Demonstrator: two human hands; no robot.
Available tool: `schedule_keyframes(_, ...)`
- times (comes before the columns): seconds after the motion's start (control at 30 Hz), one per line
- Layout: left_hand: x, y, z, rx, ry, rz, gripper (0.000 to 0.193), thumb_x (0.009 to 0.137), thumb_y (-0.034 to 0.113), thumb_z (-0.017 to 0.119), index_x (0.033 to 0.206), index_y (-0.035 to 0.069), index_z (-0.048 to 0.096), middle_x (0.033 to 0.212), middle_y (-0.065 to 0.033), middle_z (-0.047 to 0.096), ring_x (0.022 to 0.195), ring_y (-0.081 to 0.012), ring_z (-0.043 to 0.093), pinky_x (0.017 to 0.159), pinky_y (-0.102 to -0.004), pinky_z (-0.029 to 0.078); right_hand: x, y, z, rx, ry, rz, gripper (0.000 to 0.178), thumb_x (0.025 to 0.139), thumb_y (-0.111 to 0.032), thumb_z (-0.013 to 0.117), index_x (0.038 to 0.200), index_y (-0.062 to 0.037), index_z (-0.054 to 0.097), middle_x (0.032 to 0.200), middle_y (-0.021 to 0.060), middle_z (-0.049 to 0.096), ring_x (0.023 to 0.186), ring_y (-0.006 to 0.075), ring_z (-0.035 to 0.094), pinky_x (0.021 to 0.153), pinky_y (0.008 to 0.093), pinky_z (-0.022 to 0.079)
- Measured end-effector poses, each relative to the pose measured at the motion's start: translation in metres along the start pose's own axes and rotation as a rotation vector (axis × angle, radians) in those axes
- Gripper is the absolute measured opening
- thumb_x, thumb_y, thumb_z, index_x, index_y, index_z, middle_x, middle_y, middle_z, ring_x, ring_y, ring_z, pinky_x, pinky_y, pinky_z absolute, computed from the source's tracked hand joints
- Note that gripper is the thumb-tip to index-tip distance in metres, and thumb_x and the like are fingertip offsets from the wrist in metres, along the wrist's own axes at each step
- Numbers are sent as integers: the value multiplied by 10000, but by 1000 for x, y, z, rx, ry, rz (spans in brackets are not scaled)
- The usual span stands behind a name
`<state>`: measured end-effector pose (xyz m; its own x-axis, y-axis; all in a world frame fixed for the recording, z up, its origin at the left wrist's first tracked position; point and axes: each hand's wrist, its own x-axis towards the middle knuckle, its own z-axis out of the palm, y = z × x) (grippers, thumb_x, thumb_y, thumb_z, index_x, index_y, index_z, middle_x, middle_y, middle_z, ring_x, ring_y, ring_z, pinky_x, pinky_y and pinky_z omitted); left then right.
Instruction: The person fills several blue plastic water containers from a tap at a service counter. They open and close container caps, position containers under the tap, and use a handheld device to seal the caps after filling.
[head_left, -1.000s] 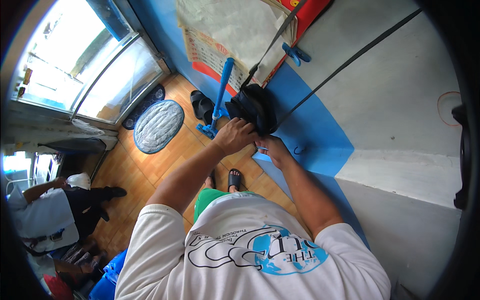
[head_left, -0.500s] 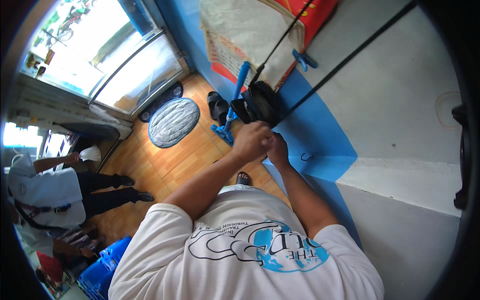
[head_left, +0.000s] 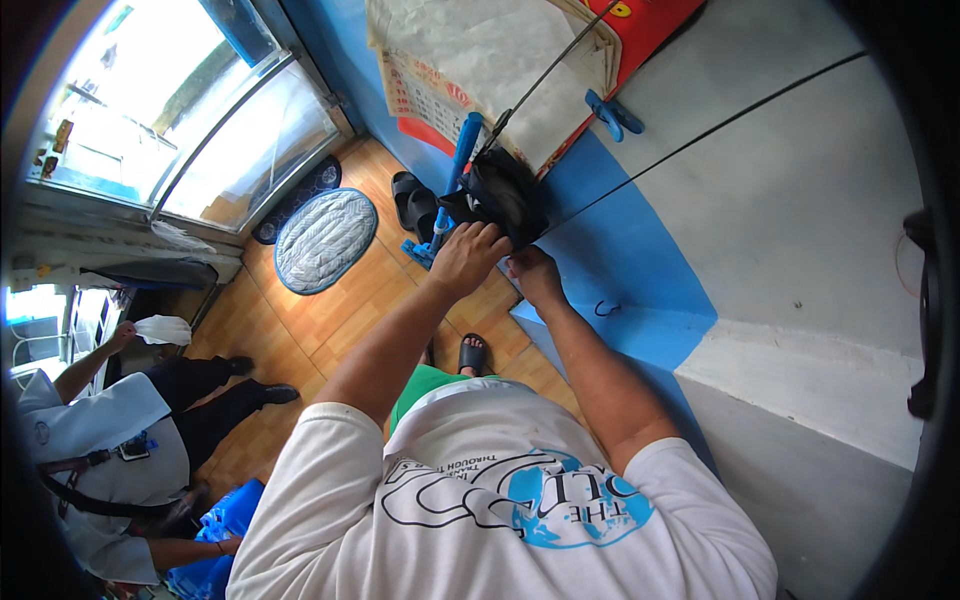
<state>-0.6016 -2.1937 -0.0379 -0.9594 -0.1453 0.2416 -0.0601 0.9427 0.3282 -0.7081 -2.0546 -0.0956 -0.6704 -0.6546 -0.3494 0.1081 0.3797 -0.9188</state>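
Taut straps [head_left: 640,181] seemingly hold the black bag [head_left: 507,203] up; left hand [head_left: 468,260] and right hand [head_left: 537,276] curl at its near edge, gripping or not, I can't tell.

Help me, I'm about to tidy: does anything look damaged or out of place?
The wall calendar looks worn: its pages curl along the edge. A small dark mark breaks the plain gray wall. I see no spill; the black bag is too dark to judge.

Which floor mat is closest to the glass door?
The dark patterned mat, lying along the door; the pale grey oval mat lies farther in.
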Motion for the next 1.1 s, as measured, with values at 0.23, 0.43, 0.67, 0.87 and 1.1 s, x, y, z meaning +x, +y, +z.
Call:
schedule_keyframes(0.23,-3,-6,9,-98,-27,39,189,811,123,558,1000,124,569,946,-74,543,964,-258,577,876,-382,464,-1,-19,-5,200,-130,221,117,864,-180,692,874,-78,636,742,-11,593,645,76,513,588,238,399)
schedule_keyframes(0.43,-7,-4,7,-49,-47,117,197,805,169,614,1000,156,591,924,-48,560,939,-245,582,838,-388,465,-11,-14,-8,200,-122,219,113,857,-152,680,874,-41,667,742,6,627,639,97,533,600,250,417)
schedule_keyframes(0.67,-14,4,0,15,111,185,39,797,217,607,822,189,597,823,-3,549,826,-194,579,735,-343,450,-27,-20,-21,149,-219,238,144,880,-131,590,937,-32,677,839,32,657,763,107,583,662,272,451)
schedule_keyframes(0.87,-23,32,8,-293,193,-21,85,751,177,723,823,152,687,880,-20,610,845,-238,622,739,-374,497,-35,0,-5,-462,51,-308,191,878,-172,593,1009,-47,653,907,138,681,897,299,657,757,386,503)
schedule_keyframes(1.1,-9,8,-9,-455,611,-625,110,772,173,754,799,69,732,1097,-116,626,1021,-277,613,862,-355,485,-53,-18,-18,-492,91,-247,198,862,-188,639,1008,-54,642,956,172,677,895,382,642,769,439,504)
